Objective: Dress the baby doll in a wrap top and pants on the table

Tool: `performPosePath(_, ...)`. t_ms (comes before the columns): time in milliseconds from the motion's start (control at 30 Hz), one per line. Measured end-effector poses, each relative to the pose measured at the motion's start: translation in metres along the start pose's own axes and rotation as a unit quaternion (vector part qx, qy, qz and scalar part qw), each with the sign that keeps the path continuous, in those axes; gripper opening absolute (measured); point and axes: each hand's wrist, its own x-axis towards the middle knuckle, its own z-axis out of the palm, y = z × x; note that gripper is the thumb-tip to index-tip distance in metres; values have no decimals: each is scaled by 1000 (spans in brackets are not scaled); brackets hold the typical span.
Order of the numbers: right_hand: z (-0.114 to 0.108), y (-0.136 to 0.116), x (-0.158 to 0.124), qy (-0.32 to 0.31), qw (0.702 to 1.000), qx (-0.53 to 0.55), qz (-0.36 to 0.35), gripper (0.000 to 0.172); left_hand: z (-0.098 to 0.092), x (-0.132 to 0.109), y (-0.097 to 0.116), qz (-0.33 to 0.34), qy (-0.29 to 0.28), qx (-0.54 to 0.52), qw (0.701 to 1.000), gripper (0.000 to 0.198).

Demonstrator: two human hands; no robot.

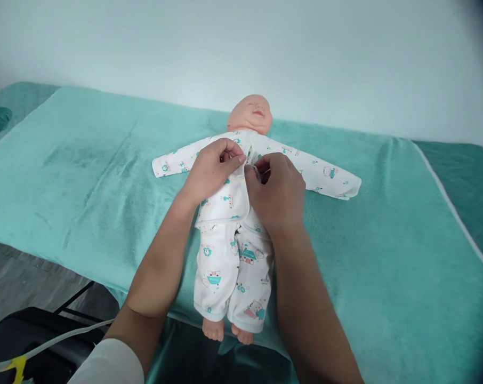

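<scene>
A baby doll (250,113) lies on its back, head toward the wall and feet toward me. It wears a white printed baby shirt (221,205) with sleeves spread to both sides, and matching printed trousers (215,266). At the chest, my left hand (217,165) pinches the edge of the shirt's front opening between thumb and finger. Close beside it, my right hand (277,189) is closed on the other side of the opening, with a bit of pale fabric at its fingertips. My fingers hide the fastening there.
A teal velvet cover (385,256) spreads over the bed under the doll. Behind it stands a pale wall (145,48). At lower left are a black chair (33,341) and a whitish tube (69,334) with a yellow tie (19,368).
</scene>
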Motion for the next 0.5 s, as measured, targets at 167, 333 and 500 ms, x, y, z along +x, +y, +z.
performPosePath(167,-11,7,7,-47,983,164,68,9,2,0,1,2,14,-29,999,8)
performPosePath(333,-13,14,12,-60,934,326,132,11,12,-2,8,-6,33,-42,999,9)
performPosePath(500,-14,12,12,-88,911,372,156,17,17,-4,11,-5,30,-49,998,8)
